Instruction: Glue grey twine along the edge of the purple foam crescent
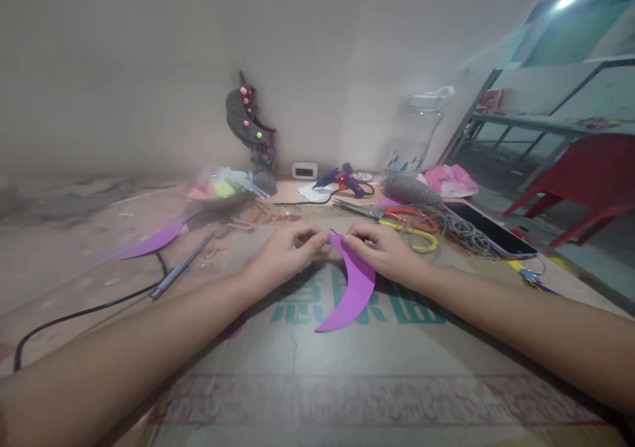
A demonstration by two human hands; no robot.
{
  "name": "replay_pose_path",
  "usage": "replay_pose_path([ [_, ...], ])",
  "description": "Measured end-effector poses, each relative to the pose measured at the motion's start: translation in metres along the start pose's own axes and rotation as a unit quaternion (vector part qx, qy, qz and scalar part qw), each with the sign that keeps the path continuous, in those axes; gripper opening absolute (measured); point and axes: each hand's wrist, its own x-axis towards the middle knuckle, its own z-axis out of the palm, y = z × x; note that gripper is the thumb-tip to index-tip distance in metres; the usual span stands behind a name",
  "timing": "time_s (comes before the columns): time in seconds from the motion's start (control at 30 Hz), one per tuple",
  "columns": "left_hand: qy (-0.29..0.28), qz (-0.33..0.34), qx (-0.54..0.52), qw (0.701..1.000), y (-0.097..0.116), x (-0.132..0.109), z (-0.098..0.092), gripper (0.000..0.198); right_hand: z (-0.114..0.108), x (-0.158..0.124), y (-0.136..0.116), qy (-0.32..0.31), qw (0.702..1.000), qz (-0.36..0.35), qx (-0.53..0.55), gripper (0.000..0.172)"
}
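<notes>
A purple crescent cut-out (pixel 354 291) hangs between my hands, its upper tip at my fingers and its lower tip pointing left, over printed cardboard (pixel 317 401). My right hand (pixel 384 248) is closed, thumb and fingers pinching the crescent near its upper tip. On the other side, my left hand (pixel 292 252) is closed in a pinch right beside that tip. A thin dark strand of yarn (pixel 334 231) curves at the tip between both hands and seems to run into the left fingertips. The exact contact there is too small to see.
Behind my hands lie scissors (pixel 362 209), a glue gun (pixel 342 181), grey yarn (pixel 414 192) and a phone (pixel 489 229). Leftward are a pen (pixel 181 266), black cable (pixel 89 318) and another purple piece (pixel 153 241). A decorated dark crescent (pixel 238 116) hangs on the wall near a bottle (pixel 414 133).
</notes>
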Motion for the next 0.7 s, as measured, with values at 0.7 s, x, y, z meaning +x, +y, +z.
replay_pose_path([
  [0.7,-0.01,-0.032,-0.024,0.999,-0.001,-0.0005,0.0019,0.025,0.0014,-0.0004,0.0031,-0.038,0.999,-0.012,-0.026,0.033],
])
